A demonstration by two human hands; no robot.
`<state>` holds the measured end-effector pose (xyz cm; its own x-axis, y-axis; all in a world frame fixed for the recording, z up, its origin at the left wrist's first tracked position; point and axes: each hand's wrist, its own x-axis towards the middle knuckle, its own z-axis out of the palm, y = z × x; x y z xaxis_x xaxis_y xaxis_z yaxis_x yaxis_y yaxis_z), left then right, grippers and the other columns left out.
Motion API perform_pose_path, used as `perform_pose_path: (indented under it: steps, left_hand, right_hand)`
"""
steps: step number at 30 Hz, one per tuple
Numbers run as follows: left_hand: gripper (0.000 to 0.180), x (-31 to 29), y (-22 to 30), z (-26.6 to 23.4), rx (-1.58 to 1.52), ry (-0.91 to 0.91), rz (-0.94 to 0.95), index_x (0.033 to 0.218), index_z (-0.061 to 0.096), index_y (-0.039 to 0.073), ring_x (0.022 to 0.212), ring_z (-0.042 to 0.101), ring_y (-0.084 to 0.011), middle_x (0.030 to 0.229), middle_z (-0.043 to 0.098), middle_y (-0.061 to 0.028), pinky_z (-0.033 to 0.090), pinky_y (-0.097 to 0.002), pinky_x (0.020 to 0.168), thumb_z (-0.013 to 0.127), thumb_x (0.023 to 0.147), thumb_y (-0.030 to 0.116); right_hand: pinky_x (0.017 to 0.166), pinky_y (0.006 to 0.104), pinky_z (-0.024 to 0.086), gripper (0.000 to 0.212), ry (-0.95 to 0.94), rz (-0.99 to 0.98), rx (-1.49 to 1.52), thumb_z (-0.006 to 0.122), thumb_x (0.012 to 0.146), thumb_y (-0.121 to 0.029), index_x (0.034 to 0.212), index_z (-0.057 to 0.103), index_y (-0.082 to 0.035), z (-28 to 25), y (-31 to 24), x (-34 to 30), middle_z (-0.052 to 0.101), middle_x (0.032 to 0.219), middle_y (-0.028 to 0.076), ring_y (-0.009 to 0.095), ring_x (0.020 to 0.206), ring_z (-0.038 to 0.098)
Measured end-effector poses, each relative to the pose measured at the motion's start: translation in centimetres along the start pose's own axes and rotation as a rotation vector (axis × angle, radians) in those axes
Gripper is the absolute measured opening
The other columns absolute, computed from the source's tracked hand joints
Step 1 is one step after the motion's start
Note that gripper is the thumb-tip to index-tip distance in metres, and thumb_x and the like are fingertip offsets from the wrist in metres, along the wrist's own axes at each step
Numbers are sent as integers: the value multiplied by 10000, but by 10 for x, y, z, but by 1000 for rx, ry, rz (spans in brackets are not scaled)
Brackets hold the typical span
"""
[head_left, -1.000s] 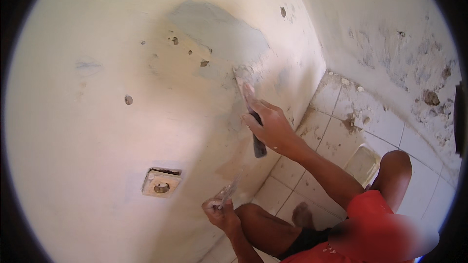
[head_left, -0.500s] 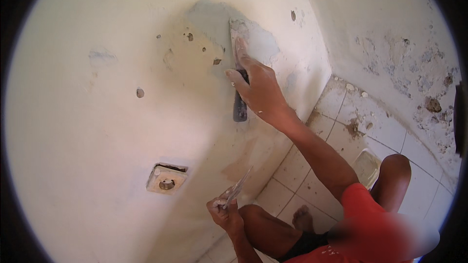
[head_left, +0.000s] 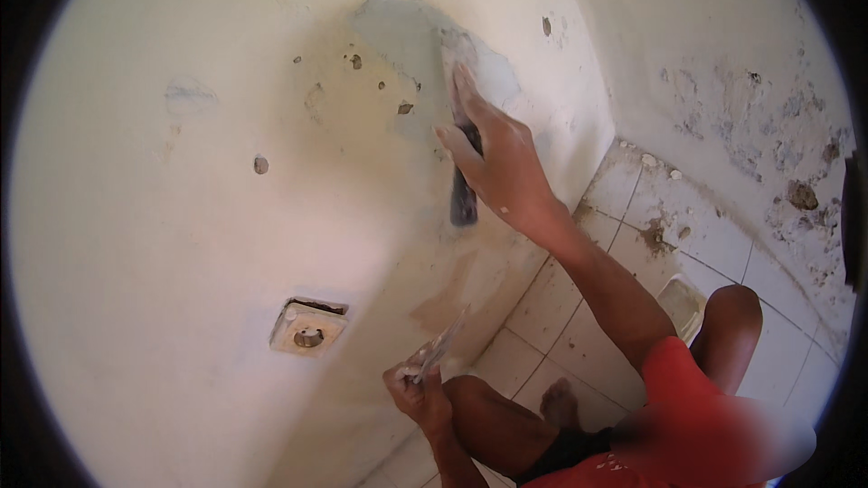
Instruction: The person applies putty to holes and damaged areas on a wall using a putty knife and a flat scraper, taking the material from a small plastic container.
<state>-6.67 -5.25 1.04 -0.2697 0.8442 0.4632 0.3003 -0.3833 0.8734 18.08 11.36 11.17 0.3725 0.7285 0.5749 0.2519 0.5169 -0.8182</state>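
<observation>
My right hand [head_left: 506, 158] grips a putty knife [head_left: 464, 203] by its dark handle, index finger stretched along the blade. The blade lies against a wet grey patch of filler [head_left: 393, 23] on the pale wall [head_left: 163, 244]. Low in front of the wall, next to my bent knee, my left hand [head_left: 418, 393] is closed on a thin flat scraper [head_left: 443, 341], its blade tilted up. White smears coat the fingers of both hands. Small chipped holes [head_left: 405, 108] pit the wall left of the putty knife.
A wall socket [head_left: 308, 329] sits low in the wall, with a gap along its top edge. White floor tiles [head_left: 542, 307] carry crumbs and dirt near the corner. A pale tray-like container [head_left: 680, 303] is beside my knee. The right-hand wall [head_left: 750, 126] is pitted and flaking.
My right hand and the putty knife have slid a little to the right across the grey patch. The left hand with its scraper has stayed nearly still.
</observation>
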Motion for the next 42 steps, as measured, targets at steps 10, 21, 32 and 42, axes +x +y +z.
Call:
perform_pose_path:
  steps: [10,21,32,42]
  left_hand:
    - [270,2,9,4,-21,5,-24,1002,435,70,947,552,-146,986,574,-77,456,-337,916,669,879,12]
    - [283,-1,8,7,2,46,6,1016,446,70,932,534,-138,975,550,-53,448,-315,900,671,859,1]
    - [283,-3,12,6,-47,67,7,999,447,67,922,503,-132,980,520,-39,432,-311,894,686,852,31]
    - [281,-1,5,5,-60,34,37,995,415,60,994,552,-195,989,550,-102,445,-348,934,655,864,-6]
  right_hand:
    - [688,423,497,582,-205,11,-61,610,901,-150,1410,401,40,2,35,-59,601,836,224,377,707,600]
    - [707,441,520,615,-101,-118,-182,588,916,-185,1457,353,-13,45,28,-51,604,912,220,385,755,614]
    - [666,333,480,637,-34,140,-31,593,935,-146,1506,312,-106,-8,51,-28,565,745,160,184,667,541]
    - [736,379,485,494,-237,145,-99,600,921,-140,1366,463,25,-8,66,-78,594,844,214,300,748,588]
